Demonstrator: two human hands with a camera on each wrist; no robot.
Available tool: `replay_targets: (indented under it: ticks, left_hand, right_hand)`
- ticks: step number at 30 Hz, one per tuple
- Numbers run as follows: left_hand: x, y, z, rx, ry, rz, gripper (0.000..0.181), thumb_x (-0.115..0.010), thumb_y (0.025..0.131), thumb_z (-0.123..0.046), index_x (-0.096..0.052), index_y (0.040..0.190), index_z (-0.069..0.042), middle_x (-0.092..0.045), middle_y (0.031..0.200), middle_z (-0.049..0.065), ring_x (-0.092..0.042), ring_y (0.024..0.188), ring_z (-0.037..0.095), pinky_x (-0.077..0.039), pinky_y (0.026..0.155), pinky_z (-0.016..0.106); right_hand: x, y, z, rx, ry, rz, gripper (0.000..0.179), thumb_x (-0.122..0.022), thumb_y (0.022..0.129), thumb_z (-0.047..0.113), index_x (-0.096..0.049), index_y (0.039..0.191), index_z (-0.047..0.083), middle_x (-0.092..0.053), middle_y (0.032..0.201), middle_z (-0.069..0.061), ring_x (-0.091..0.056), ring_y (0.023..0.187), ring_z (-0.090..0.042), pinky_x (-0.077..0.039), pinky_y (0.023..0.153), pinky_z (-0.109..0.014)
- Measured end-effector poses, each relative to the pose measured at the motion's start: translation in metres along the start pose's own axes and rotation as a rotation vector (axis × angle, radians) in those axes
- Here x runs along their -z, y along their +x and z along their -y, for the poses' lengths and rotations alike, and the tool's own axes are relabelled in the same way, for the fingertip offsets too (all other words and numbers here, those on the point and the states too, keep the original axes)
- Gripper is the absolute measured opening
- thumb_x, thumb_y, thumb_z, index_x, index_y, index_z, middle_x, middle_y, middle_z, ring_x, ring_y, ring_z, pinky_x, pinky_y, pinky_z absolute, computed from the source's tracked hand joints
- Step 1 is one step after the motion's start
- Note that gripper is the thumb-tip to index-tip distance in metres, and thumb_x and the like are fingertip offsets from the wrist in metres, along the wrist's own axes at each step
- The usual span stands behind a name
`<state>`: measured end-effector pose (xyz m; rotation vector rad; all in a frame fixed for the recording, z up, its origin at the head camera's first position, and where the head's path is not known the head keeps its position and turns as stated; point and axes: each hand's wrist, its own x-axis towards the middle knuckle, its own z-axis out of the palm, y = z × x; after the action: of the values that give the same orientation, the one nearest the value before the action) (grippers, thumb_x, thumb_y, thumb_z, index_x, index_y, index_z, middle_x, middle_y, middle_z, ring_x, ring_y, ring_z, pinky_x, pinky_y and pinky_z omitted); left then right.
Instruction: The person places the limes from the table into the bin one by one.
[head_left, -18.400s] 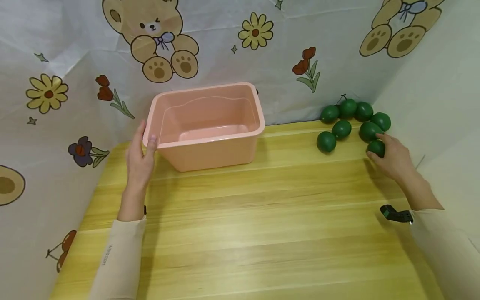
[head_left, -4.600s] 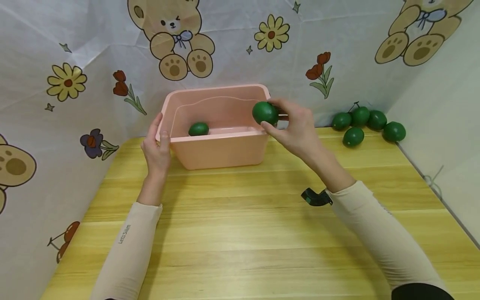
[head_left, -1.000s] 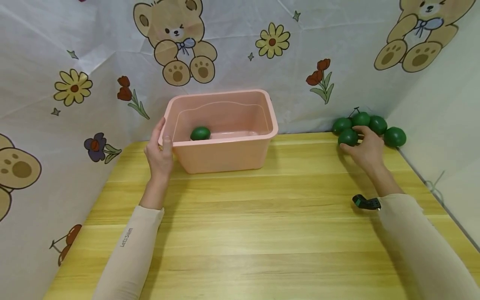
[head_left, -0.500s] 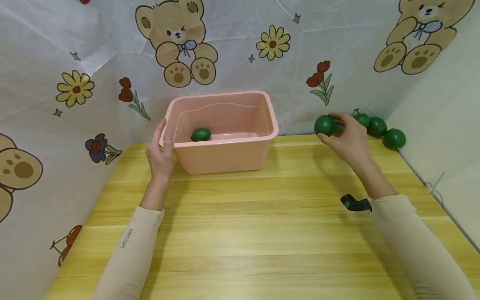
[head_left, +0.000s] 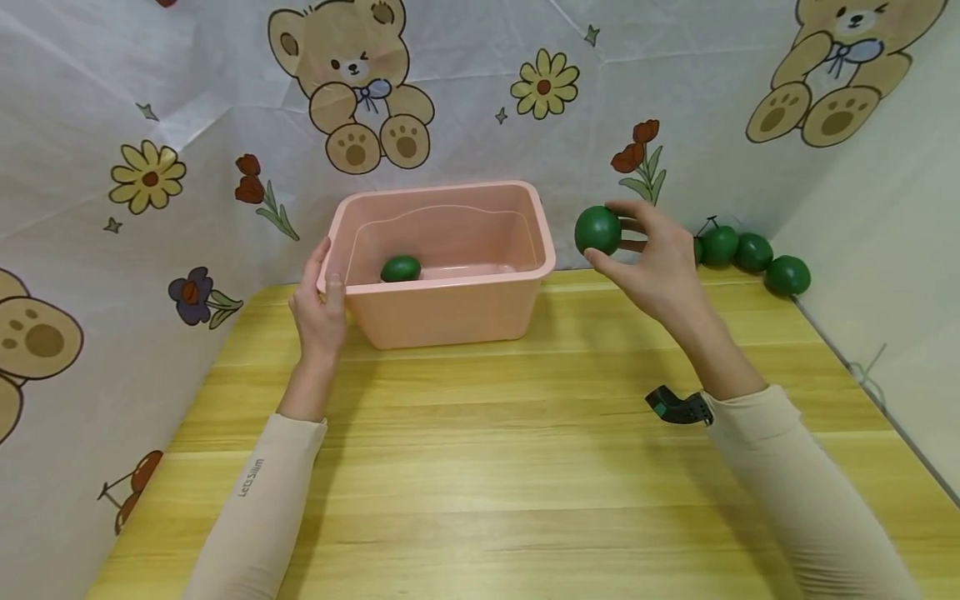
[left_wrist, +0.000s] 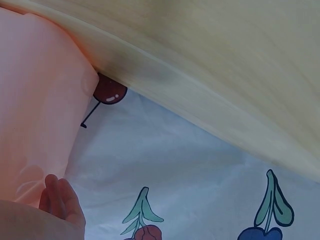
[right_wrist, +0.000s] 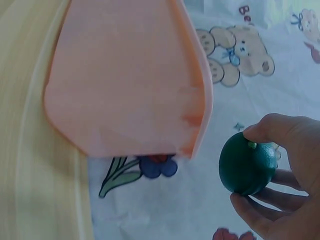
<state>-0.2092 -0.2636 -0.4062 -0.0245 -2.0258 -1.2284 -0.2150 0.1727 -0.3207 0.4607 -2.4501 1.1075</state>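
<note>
In the head view, my right hand (head_left: 660, 262) pinches a green lime (head_left: 597, 231) between thumb and fingertips, raised above the table just right of the pink plastic bin (head_left: 442, 312). The right wrist view shows the lime's small stem nub facing the thumb. My left hand (head_left: 321, 312) grips the bin's left front corner, thumb at the front rim and fingers along the side wall. Inside the bin, one lime (head_left: 401, 268) shows, its lower part hidden by the front rim. Several limes (head_left: 752, 252) lie at the back right, one mostly covered by my right hand.
The wooden table (head_left: 480, 467) extends in front of the bin. Behind it hangs a white cloth (head_left: 450, 100) printed with bears and flowers. A pale wall (head_left: 892, 267) borders the right side. A black wrist camera (head_left: 675, 407) juts from my right sleeve.
My right hand has taken a lime from the back-right group, lifted it and carried it left toward the bin. My left hand stays at the bin's corner.
</note>
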Motion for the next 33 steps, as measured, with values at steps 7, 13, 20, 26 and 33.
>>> replay_targets:
  ticks: [7, 13, 20, 26, 33]
  left_hand:
    - [0.000, 0.000, 0.002, 0.004, -0.001, -0.003, 0.058, -0.052, 0.097, -0.036, -0.059, 0.152, -0.018, -0.064, 0.149, 0.001, -0.062, 0.135, 0.024, -0.051, 0.109, 0.055]
    - [-0.001, 0.000, 0.002, 0.009, 0.005, 0.000, 0.058, -0.051, 0.097, -0.036, -0.060, 0.151, -0.018, -0.063, 0.149, 0.002, -0.063, 0.135, 0.024, -0.052, 0.108, 0.054]
    - [0.001, 0.000, 0.001, 0.015, 0.007, 0.001, 0.060, -0.049, 0.097, -0.040, -0.058, 0.152, -0.019, -0.063, 0.149, 0.003, -0.064, 0.134, 0.025, -0.053, 0.108, 0.053]
    - [0.001, -0.001, 0.000, 0.011, 0.005, -0.001, 0.060, -0.049, 0.097, -0.041, -0.059, 0.152, -0.019, -0.064, 0.148, 0.002, -0.064, 0.133, 0.024, -0.054, 0.107, 0.053]
    - [0.000, -0.001, 0.000, 0.013, 0.000, 0.003, 0.060, -0.049, 0.096, -0.040, -0.059, 0.152, -0.020, -0.064, 0.149, 0.000, -0.064, 0.134, 0.022, -0.054, 0.107, 0.053]
  right_hand:
    - [-0.023, 0.006, 0.021, 0.102, 0.067, 0.020, 0.061, -0.084, 0.088, 0.018, -0.060, 0.143, 0.007, -0.066, 0.138, -0.010, -0.066, 0.128, -0.027, -0.060, 0.099, -0.044]
    - [-0.041, 0.007, 0.027, 0.172, 0.091, 0.028, 0.060, -0.086, 0.086, 0.017, -0.062, 0.140, 0.005, -0.068, 0.134, -0.011, -0.068, 0.124, -0.027, -0.061, 0.096, -0.040]
    - [-0.055, 0.016, 0.031, 0.177, 0.093, 0.059, 0.061, -0.086, 0.087, 0.017, -0.061, 0.141, 0.003, -0.067, 0.136, -0.013, -0.067, 0.126, -0.030, -0.059, 0.101, -0.045]
    - [-0.065, 0.018, 0.031, 0.187, 0.047, 0.081, 0.060, -0.085, 0.087, 0.019, -0.061, 0.140, 0.005, -0.068, 0.134, -0.013, -0.067, 0.123, -0.032, -0.054, 0.105, -0.051]
    - [-0.071, 0.014, 0.026, 0.218, 0.022, 0.075, 0.052, -0.081, 0.090, 0.019, -0.064, 0.136, 0.003, -0.070, 0.130, -0.016, -0.067, 0.118, -0.033, -0.053, 0.102, -0.050]
